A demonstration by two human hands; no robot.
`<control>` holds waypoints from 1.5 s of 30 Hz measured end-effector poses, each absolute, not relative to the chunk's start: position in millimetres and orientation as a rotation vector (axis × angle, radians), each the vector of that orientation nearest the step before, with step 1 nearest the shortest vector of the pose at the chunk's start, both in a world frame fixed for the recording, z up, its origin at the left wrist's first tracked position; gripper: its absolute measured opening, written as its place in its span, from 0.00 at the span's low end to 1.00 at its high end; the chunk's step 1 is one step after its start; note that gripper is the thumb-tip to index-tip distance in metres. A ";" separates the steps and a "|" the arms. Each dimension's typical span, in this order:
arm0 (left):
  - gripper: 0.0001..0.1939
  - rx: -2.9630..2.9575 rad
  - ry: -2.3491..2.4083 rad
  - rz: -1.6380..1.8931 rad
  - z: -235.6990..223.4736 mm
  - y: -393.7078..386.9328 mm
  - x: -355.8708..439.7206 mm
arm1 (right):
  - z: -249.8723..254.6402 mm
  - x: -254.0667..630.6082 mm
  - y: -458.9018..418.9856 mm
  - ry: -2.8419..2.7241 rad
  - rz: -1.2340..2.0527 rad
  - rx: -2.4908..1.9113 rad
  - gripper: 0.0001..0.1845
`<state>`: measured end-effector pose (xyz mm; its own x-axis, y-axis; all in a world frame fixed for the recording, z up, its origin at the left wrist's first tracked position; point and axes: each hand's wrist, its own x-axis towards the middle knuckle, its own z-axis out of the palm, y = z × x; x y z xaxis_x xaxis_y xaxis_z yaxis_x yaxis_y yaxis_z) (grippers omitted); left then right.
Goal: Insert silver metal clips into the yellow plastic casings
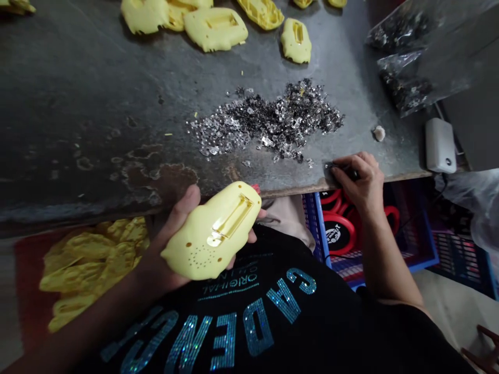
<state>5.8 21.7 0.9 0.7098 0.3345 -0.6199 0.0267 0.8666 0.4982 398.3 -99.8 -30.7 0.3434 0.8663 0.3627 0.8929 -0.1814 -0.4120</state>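
Your left hand [168,226] grasps a yellow shell [202,223], thumb along 1 side and fingers wrapped beneath it, in front of your shirt, by the near edge of the table [97,78]. Your right hand [364,176] is at that edge, fingers bent toward a small dark piece [328,165]; you cannot tell from here whether it is pinched or only touched.

You look to be at a picking-up step, with 1 hand supporting the shell and the other dealing with a small part. The next move seems to call for a fine fingertip pinch and a steady shell, its slot [236,215] kept facing up.

The shell looks like smooth, hard plastic, rounded and bumpy in outline, with a long recessed slot and a round patch of pinholes. Ahead lies a loose heap of metal pieces [273,119], tiny, shiny and jagged. Beyond them sit more yellow shells [216,28]. The table is dull grey, scuffed, with brownish worn patches near its edge.
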 end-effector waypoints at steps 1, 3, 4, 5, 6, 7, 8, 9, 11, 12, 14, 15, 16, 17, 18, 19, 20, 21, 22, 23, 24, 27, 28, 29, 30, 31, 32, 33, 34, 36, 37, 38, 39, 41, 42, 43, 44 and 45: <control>0.50 0.495 0.745 0.170 0.7 22.0 5.9 | -29.9 399.3 -96.8 -1.545 -0.044 -2.049 0.05; 0.49 0.468 0.699 0.162 0.9 22.4 6.4 | -26.4 400.1 -94.4 -1.563 -0.006 -2.017 0.05; 0.48 0.449 0.686 0.165 1.9 22.1 7.2 | -23.5 398.7 -94.6 -1.571 0.020 -1.990 0.05; 0.46 0.426 0.672 0.169 3.6 21.5 8.6 | -19.9 395.5 -95.5 -1.580 0.048 -1.951 0.04; 0.43 0.404 0.658 0.174 6.0 20.5 10.6 | -15.7 390.1 -96.4 -1.591 0.073 -1.901 0.04; 0.42 0.383 0.640 0.172 9.0 19.5 13.1 | -10.9 382.6 -97.1 -1.603 0.098 -1.838 0.04; 0.42 0.365 0.621 0.166 12.2 18.5 15.9 | -5.6 373.1 -97.0 -1.620 0.126 -1.763 0.03; 0.44 0.350 0.604 0.162 15.2 17.7 18.7 | 0.0 362.1 -95.9 -1.643 0.157 -1.675 0.03; 0.47 0.327 0.575 0.161 19.7 16.9 23.1 | 11.8 337.2 -90.8 -1.689 0.219 -1.485 0.07; 0.48 0.315 0.560 0.172 20.8 16.6 24.1 | 17.6 324.6 -86.9 -1.718 0.249 -1.400 0.10; 0.47 0.297 0.517 0.186 21.3 15.7 23.6 | 27.8 302.0 -77.6 -1.798 0.281 -1.284 0.16; 0.46 0.298 0.489 0.189 21.0 15.0 22.6 | 31.6 292.9 -72.8 -1.846 0.275 -1.250 0.17; 0.45 0.305 0.464 0.192 20.6 14.0 21.3 | 34.5 285.5 -68.2 -1.894 0.256 -1.224 0.17; 0.45 0.317 0.441 0.201 20.5 13.0 20.1 | 36.3 280.0 -64.0 -1.943 0.230 -1.201 0.17; 0.44 0.330 0.429 0.219 20.6 12.0 19.2 | 37.3 276.2 -60.5 -1.985 0.198 -1.181 0.17; 0.43 0.340 0.425 0.243 21.0 11.0 18.6 | 37.7 273.8 -57.6 -2.021 0.170 -1.162 0.18; 0.42 0.344 0.425 0.267 21.5 10.2 18.3 | 37.8 272.6 -55.5 -2.052 0.151 -1.148 0.18; 0.41 0.343 0.428 0.285 21.9 9.7 18.2 | 37.8 272.0 -54.0 -2.081 0.141 -1.143 0.19; 0.40 0.341 0.428 0.294 21.8 9.3 18.1 | 38.0 271.9 -53.1 -2.107 0.135 -1.142 0.20; 0.40 0.341 0.423 0.298 21.2 9.2 17.9 | 38.5 271.9 -52.6 -2.128 0.129 -1.142 0.21; 0.40 0.343 0.414 0.300 20.0 9.1 17.6 | 39.3 271.8 -52.5 -2.144 0.123 -1.143 0.22; 0.42 0.348 0.378 0.310 15.0 8.7 16.0 | 43.3 270.6 -52.8 -2.179 0.088 -1.136 0.24; 0.42 0.350 0.368 0.311 13.7 8.3 15.6 | 44.7 269.9 -52.9 -2.188 0.075 -1.134 0.23; 0.42 0.354 0.367 0.312 13.0 7.6 15.4 | 45.9 269.2 -53.0 -2.197 0.067 -1.135 0.22; 0.42 0.357 0.373 0.314 12.9 6.8 15.5 | 46.9 268.5 -53.0 -2.207 0.061 -1.135 0.21; 0.41 0.359 0.385 0.319 13.3 5.8 15.9 | 47.6 267.9 -52.9 -2.216 0.057 -1.138 0.20; 0.41 0.357 0.400 0.328 14.2 4.8 16.5 | 48.1 267.5 -52.9 -2.224 0.050 -1.141 0.20; 0.41 0.351 0.418 0.337 15.2 3.8 17.3 | 48.3 267.1 -52.9 -2.231 0.043 -1.148 0.20; 0.41 0.344 0.433 0.344 16.4 2.9 18.1 | 48.4 266.9 -53.0 -2.240 0.034 -1.154 0.20; 0.40 0.343 0.453 0.347 18.4 1.6 19.6 | 48.5 266.8 -53.7 -2.261 0.019 -1.168 0.22; 0.40 0.353 0.461 0.349 19.2 1.3 20.2 | 48.5 266.8 -54.2 -2.268 0.017 -1.175 0.23; 0.39 0.365 0.472 0.354 19.8 1.1 20.7 | 48.5 266.9 -54.8 -2.271 0.018 -1.179 0.24; 0.39 0.377 0.483 0.360 20.3 1.1 21.2 | 48.4 267.0 -55.3 -2.272 0.018 -1.180 0.26; 0.38 0.396 0.502 0.371 20.8 1.3 22.0 | 48.0 267.3 -56.1 -2.268 0.017 -1.178 0.27; 0.38 0.400 0.505 0.371 20.8 1.5 22.5 | 47.6 267.4 -56.4 -2.265 0.016 -1.179 0.27; 0.38 0.401 0.506 0.370 20.6 1.7 22.9 | 47.1 267.4 -56.7 -2.262 0.015 -1.182 0.26; 0.38 0.399 0.505 0.367 20.4 1.9 23.3 | 46.5 267.3 -57.0 -2.260 0.015 -1.184 0.24; 0.38 0.393 0.504 0.363 20.0 2.0 23.6 | 45.8 267.1 -57.3 -2.255 0.013 -1.184 0.23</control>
